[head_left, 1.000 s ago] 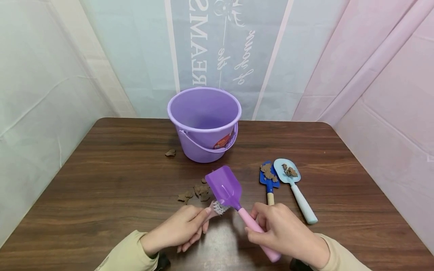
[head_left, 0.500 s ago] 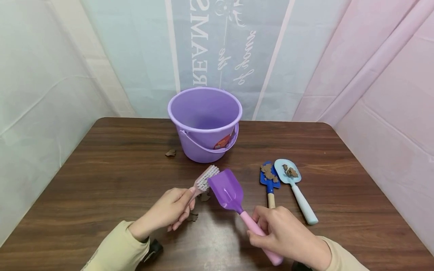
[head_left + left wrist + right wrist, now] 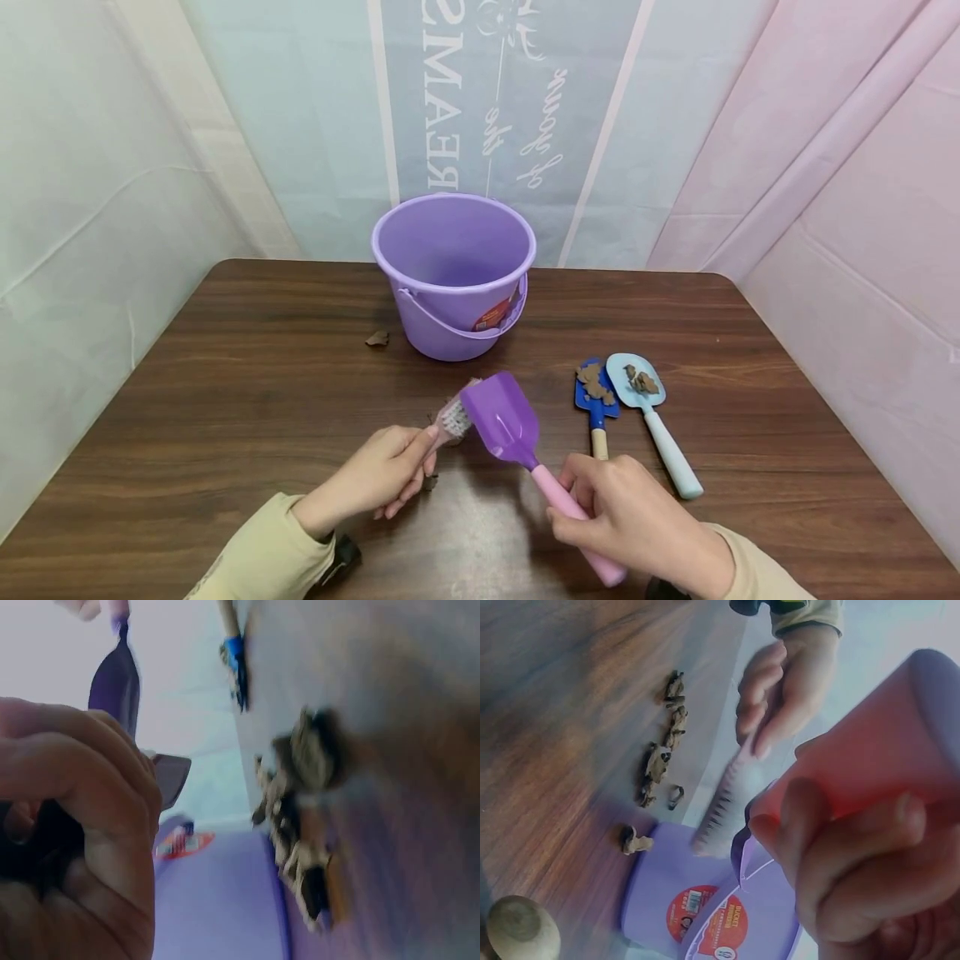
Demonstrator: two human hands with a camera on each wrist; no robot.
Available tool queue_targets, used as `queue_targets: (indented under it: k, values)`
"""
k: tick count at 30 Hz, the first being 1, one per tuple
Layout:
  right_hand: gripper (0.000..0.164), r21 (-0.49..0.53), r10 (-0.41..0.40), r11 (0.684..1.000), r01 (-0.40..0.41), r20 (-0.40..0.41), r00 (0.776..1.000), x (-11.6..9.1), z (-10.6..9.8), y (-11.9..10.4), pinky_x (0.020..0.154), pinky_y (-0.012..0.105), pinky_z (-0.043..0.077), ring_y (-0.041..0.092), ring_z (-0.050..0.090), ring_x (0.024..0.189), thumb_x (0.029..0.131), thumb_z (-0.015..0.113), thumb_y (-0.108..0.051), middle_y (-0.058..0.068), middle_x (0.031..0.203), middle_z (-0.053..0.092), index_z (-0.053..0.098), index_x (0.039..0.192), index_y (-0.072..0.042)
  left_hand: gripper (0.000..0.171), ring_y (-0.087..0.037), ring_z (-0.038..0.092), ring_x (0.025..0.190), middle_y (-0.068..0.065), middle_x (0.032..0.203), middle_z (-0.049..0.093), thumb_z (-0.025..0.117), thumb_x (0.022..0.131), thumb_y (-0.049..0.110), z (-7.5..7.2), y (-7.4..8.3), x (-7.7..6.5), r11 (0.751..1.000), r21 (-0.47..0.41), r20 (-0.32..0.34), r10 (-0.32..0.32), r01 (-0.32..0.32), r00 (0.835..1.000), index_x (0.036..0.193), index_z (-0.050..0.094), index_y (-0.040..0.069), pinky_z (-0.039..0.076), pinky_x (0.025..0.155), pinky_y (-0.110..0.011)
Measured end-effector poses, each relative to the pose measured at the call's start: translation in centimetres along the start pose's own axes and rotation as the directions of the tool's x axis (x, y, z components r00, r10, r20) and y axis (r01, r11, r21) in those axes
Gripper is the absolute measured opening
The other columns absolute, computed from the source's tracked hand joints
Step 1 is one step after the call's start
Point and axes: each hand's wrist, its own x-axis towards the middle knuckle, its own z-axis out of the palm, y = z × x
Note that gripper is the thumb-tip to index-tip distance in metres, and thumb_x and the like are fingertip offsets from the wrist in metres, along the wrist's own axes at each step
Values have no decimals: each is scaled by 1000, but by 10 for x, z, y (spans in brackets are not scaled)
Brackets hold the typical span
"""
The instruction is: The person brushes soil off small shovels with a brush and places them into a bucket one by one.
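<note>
While my left hand gripped the brush, my right hand held the purple shovel at the brush's three o'clock. The bucket stood at the brush's twelve; farther out at three, a blue shovel carried brown bits.

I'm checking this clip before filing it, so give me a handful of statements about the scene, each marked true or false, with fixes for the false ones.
1. The left hand grips the brush. True.
2. The blue shovel and the light-blue shovel both bear brown bits. True.
3. The right hand holds the blue shovel. False: it holds the purple shovel.
4. The bucket lies on its side. False: it stands upright.
5. A lone bit lies on the table, left of the bucket. True.
</note>
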Motion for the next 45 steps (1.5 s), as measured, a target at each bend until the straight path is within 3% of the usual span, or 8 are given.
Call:
queue_targets:
  k: [6, 9, 15, 23, 33, 39, 45]
  values:
    - [20, 4, 0, 1000, 0, -5, 1000, 4, 0, 1, 39, 5, 30, -21, 36, 45, 68, 74, -18, -25, 53, 48, 56, 77, -21, 52, -7, 40, 27, 2, 43, 46, 34, 100, 40, 18, 5, -6, 999, -47, 162, 17, -10, 987, 73, 54, 1, 36, 27, -41]
    - [20, 2, 1, 1000, -1, 2, 1000, 4, 0, 1, 39, 5, 29, -20, 35, 45, 69, 74, -21, -24, 53, 48, 56, 78, -20, 53, -8, 39, 26, 1, 41, 44, 34, 99, 41, 25, 7, -8, 998, -62, 188, 23, -11, 982, 71, 54, 2, 35, 26, -41]
    - [20, 13, -9, 1000, 8, 22, 1000, 3, 1, 2, 39, 5, 29, -20, 36, 46, 70, 73, -20, -24, 54, 50, 56, 79, -20, 53, -7, 39, 26, 1, 42, 45, 34, 99, 41, 24, 7, -8, 998, -62, 149, 19, -10, 989, 72, 54, -1, 34, 25, -39]
    - [21, 0, 10, 1000, -10, 35, 999, 0, 0, -1, 39, 5, 29, -22, 36, 45, 67, 72, -16, -27, 52, 46, 55, 77, -22, 57, -6, 40, 27, 1, 44, 46, 30, 100, 43, 2, 7, -7, 999, -46, 58, 12, -9, 998, 76, 53, -3, 35, 27, -45]
    - [22, -14, 7, 1000, -6, 37, 999, -1, 0, -2, 40, 4, 28, -22, 34, 45, 67, 73, -16, -28, 52, 44, 54, 77, -23, 53, -7, 42, 28, 2, 44, 46, 29, 100, 42, -14, 8, -5, 1000, 14, -49, -16, 17, 999, 75, 52, 2, 37, 28, -42]
    - [23, -31, -4, 999, 5, 23, 1000, -1, -1, -2, 41, 3, 27, -23, 33, 46, 66, 74, -16, -29, 52, 44, 55, 76, -23, 52, -7, 41, 27, 2, 43, 46, 30, 101, 41, -11, 6, -5, 1000, 23, -62, -3, 5, 998, 74, 53, 2, 37, 27, -39]
    - [23, -26, -38, 999, 38, -10, 999, 2, -3, -3, 40, 3, 27, -22, 34, 46, 65, 74, -14, -27, 53, 47, 56, 77, -21, 51, -4, 38, 27, 3, 44, 46, 33, 100, 38, 5, 4, -9, 999, -1, 19, 37, -37, 999, 73, 55, 1, 37, 28, -40]
